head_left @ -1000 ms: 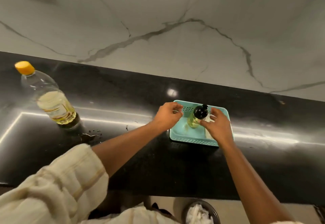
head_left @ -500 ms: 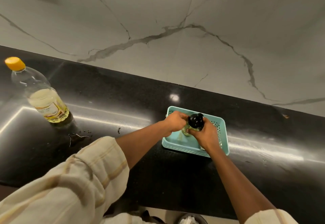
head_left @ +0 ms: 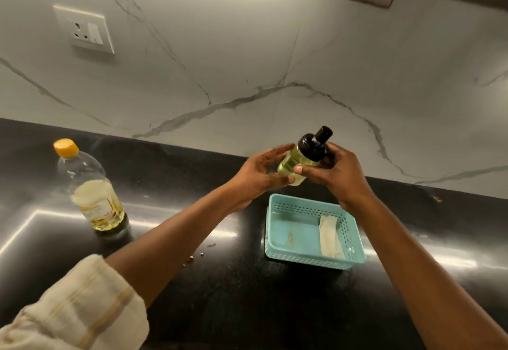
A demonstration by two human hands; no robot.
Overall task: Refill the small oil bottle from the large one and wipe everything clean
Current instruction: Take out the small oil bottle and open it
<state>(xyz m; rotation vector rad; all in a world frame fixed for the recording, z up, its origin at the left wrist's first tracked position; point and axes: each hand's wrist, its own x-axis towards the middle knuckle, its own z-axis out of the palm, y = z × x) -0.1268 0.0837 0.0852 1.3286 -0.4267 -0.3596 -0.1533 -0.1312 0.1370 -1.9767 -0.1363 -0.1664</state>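
The small oil bottle [head_left: 299, 158], clear with yellow oil and a black pump cap, is tilted in the air above the teal basket [head_left: 297, 206]. My right hand [head_left: 335, 176] grips it near the cap. My left hand [head_left: 261, 175] cups its base with the fingers spread along the glass. The large oil bottle [head_left: 92, 194] with a yellow cap stands upright on the black counter at the left, partly filled. A folded pale cloth [head_left: 330, 235] lies inside the basket on its right side.
A small oily smear marks the basket floor. A few oil drops [head_left: 192, 257] lie on the black counter [head_left: 220, 294] between the large bottle and the basket. A wall socket [head_left: 85, 30] sits on the marble backsplash at the upper left.
Both hands have lifted the small bottle out of the basket and tilted it. The basket now shows only the cloth. The view has tipped upward.
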